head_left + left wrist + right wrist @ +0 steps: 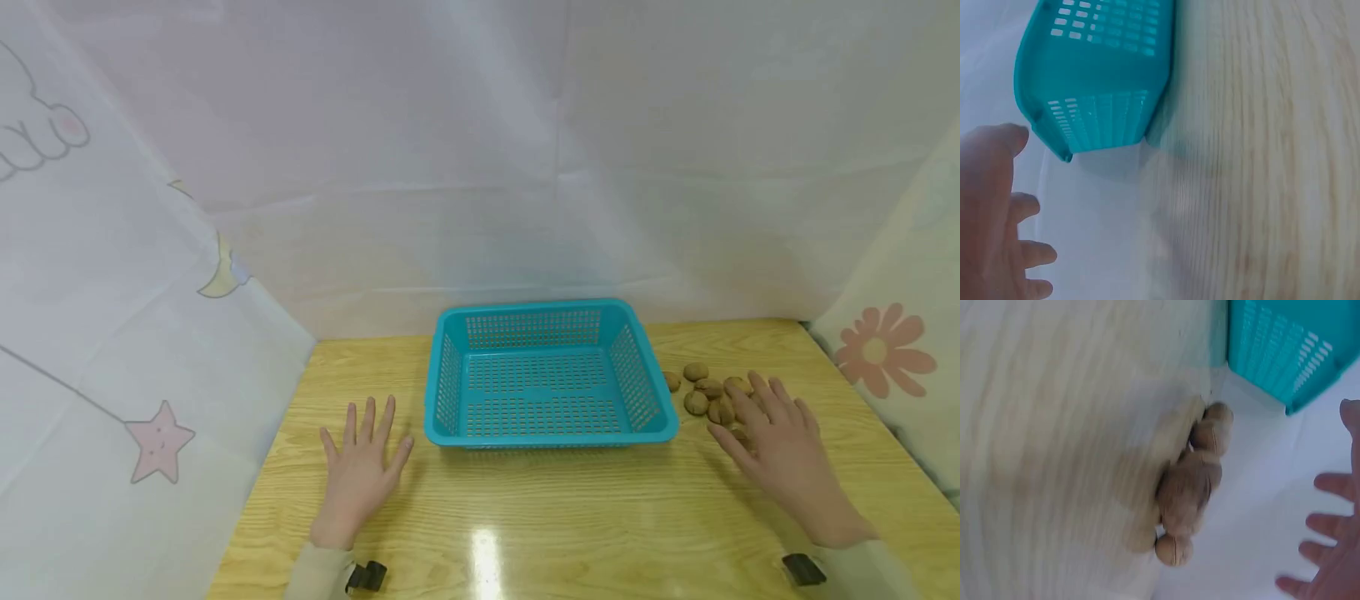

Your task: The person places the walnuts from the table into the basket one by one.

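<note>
Brown walnuts (696, 403) lie below the spread fingers of our right hand (791, 462), which pinch nothing, just beside the blue basket (551, 440), and our left hand (358, 482) has its fingers spread too, on the basket's other side. To pick nuts up well, we think we should bring the right hand down and curl softly so none roll off. From the head view our hand covers some nuts, but the right wrist view shows a gap between them.

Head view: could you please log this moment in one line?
left hand: spread, beside basket; right hand: over walnuts; walnuts: on table, outside basket
</note>
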Tool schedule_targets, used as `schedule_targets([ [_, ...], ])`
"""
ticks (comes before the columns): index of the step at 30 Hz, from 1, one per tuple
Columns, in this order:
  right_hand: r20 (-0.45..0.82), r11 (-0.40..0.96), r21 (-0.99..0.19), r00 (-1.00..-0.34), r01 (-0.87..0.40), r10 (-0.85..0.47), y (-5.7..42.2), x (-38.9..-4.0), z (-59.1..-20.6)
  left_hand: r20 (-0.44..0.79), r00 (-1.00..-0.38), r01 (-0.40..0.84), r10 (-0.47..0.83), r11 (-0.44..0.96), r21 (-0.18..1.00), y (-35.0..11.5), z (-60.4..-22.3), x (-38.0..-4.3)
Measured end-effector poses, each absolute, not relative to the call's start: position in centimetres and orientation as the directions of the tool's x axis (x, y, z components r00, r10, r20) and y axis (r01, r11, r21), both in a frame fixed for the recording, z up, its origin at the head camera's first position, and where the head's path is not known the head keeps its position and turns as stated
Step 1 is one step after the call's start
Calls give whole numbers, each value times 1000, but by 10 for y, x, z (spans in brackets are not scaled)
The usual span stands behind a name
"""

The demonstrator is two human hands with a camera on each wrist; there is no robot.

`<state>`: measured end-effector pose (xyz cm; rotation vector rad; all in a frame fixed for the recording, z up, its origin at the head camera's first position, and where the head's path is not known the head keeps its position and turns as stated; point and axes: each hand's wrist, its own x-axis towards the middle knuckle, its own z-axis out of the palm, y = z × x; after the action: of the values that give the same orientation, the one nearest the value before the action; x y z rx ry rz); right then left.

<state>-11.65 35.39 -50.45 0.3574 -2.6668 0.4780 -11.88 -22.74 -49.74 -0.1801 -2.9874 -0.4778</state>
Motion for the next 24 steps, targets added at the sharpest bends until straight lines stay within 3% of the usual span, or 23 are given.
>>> schedule_targets([
  [4,514,862,-289,-827,-416,-227,370,-118,-501,183,-981,145,61,860,489,-223,-499,-123],
  [8,430,868,-334,-879,-368,-207,389,-116,-498,204,-979,165,25,691,704,-217,-500,-126],
  [13,314,865,-380,-925,-328,-214,407,-114,-500,189,-982,173,-5,378,909,-206,-503,-129],
  [18,256,828,-431,-928,-359,-269,415,-117,-508,97,-995,97,0,48,994,-194,-503,-134],
  [24,216,779,-506,-929,-370,-301,417,-119,-521,32,-999,32,4,-19,999,-182,-502,-141],
])
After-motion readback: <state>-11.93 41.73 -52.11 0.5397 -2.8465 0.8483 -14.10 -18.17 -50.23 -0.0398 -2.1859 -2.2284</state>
